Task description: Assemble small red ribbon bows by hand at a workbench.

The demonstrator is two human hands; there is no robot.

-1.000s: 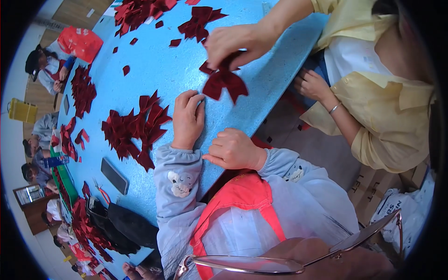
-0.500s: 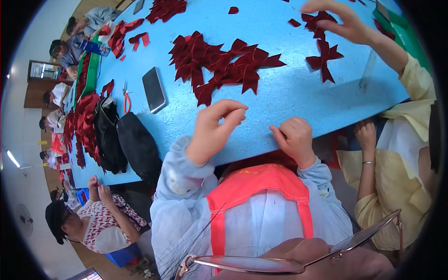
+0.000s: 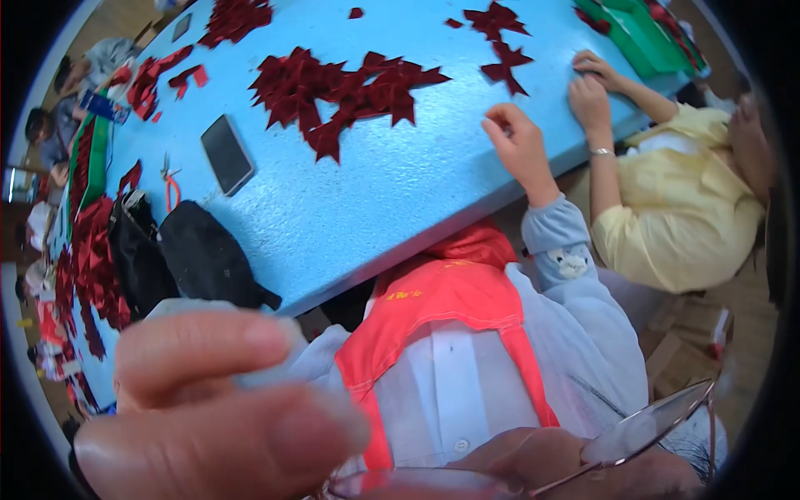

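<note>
My left hand (image 3: 200, 392) is raised very close at the lower left, large and blurred. Its thumb and forefinger are apart, with nothing visible between them. My right hand (image 3: 518, 150) hovers by the near edge of the blue table (image 3: 333, 225), fingers curled in; whatever it may hold is hidden. Beyond my hands lies a pile of dark red velvet bows (image 3: 333, 92) with notched tails. A smaller group of red bows (image 3: 506, 62) lies farther right, in front of a co-worker's hands.
A black phone (image 3: 227, 154), orange-handled pliers (image 3: 172, 190) and a black pouch (image 3: 204, 254) lie on the left. Red fabric pieces (image 3: 96, 267) are heaped beyond. Green trays (image 3: 642, 42) stand at the far right and left. A co-worker in yellow (image 3: 675, 200) sits at right.
My left hand has risen from above the table toward the camera. My right hand has moved up and forward. The view has turned, and the co-worker's reaching hand has drawn back.
</note>
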